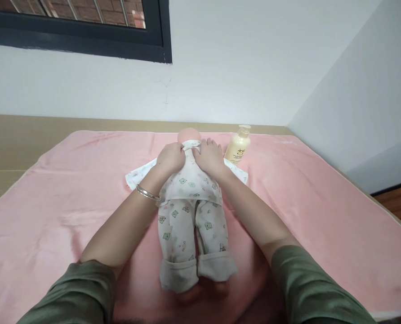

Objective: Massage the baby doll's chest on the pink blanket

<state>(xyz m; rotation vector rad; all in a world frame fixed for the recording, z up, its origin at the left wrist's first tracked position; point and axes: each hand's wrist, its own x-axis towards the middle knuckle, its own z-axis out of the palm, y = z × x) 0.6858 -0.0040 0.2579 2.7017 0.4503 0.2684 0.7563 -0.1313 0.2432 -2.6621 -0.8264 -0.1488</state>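
Note:
A baby doll (189, 134) lies lengthwise in front of me, its feet toward me and its smooth bald head at the far end. It wears a white shirt (192, 182) printed with small green figures, sleeves spread to both sides, and matching trousers (178, 231) with turned-up cuffs. At the collar, my left hand (171, 157) is closed, its curled fingers and thumb on the shirt fabric. My right hand (211, 156) rests on the opposite shoulder, fingers stretched forward and slightly apart, thumb against the shirt near the neck. The doll's face is hidden.
A pale yellow bottle (238, 146) stands just right of the doll's head. Beneath everything spreads a pink blanket (322, 202) over a wooden surface (8, 144). White walls (237, 67) rise behind and at the right, with a dark-framed window (160, 31) at upper left.

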